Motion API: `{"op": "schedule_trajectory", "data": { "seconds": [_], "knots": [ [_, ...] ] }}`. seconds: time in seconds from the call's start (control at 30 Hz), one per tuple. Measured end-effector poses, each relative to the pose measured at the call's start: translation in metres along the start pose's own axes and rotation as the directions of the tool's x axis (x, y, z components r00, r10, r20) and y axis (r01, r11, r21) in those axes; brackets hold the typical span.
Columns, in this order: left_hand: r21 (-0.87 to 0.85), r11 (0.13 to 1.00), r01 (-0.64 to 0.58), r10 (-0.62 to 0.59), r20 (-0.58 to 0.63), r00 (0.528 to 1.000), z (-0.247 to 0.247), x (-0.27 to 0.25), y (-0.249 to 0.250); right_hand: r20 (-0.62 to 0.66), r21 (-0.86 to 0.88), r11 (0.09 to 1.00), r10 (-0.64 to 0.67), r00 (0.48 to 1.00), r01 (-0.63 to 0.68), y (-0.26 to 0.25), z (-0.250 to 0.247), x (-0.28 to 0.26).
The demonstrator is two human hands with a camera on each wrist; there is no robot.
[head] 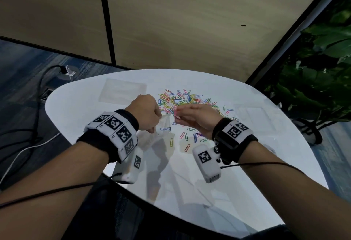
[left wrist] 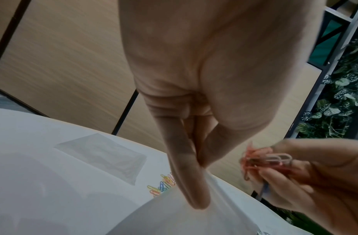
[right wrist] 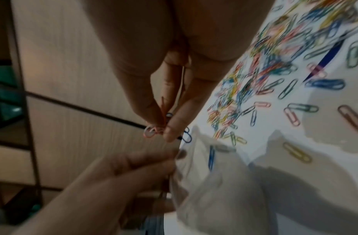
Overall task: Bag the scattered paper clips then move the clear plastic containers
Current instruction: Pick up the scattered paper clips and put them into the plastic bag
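Paper clips [head: 182,99], in mixed colours, lie in a loose heap on the far middle of the white table [head: 247,192], with stragglers scattered toward the near edge. A small bunch of pink and red clips [left wrist: 264,160] is off the table, pinched between the thumb and fingertips of the right hand [head: 197,118]; its fingers are curled closed around the bunch, which sits just beside the mouth of the bag.

The clear plastic bag [head: 161,131] hangs from the left hand [head: 146,114], its lower part resting crumpled on the table. The left thumb and forefinger are pressed together on the bag's upper edge; the remaining fingers are curled in. In the right wrist view, at least one blue clip [right wrist: 211,157] shows through the bag's film.

A second flat clear bag [head: 122,91] lies on the table's far left, apart from the heap. A faint clear container [head: 254,116] sits at the right of the table; its detail cannot be made out.

Beyond the table stand wood-toned panels [head: 171,21] and green foliage [head: 322,59]. Cables [head: 38,91] trail across the floor at left.
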State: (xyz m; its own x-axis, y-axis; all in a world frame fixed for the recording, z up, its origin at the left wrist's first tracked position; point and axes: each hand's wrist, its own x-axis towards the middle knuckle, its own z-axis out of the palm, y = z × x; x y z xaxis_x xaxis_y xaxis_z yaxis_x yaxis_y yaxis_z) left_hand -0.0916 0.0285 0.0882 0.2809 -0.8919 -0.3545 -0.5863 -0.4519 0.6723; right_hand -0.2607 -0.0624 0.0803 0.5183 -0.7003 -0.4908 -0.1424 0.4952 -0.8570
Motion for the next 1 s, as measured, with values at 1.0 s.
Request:
{"op": "schedule_trajectory", "data": {
  "seconds": [1.0],
  "knots": [
    [-0.028,0.999,0.020,-0.020,-0.017,1.000,-0.008,-0.002,-0.005,0.348,-0.831,0.271,-0.430,0.833,0.487,0.011,0.032,-0.004]
  ]
}}
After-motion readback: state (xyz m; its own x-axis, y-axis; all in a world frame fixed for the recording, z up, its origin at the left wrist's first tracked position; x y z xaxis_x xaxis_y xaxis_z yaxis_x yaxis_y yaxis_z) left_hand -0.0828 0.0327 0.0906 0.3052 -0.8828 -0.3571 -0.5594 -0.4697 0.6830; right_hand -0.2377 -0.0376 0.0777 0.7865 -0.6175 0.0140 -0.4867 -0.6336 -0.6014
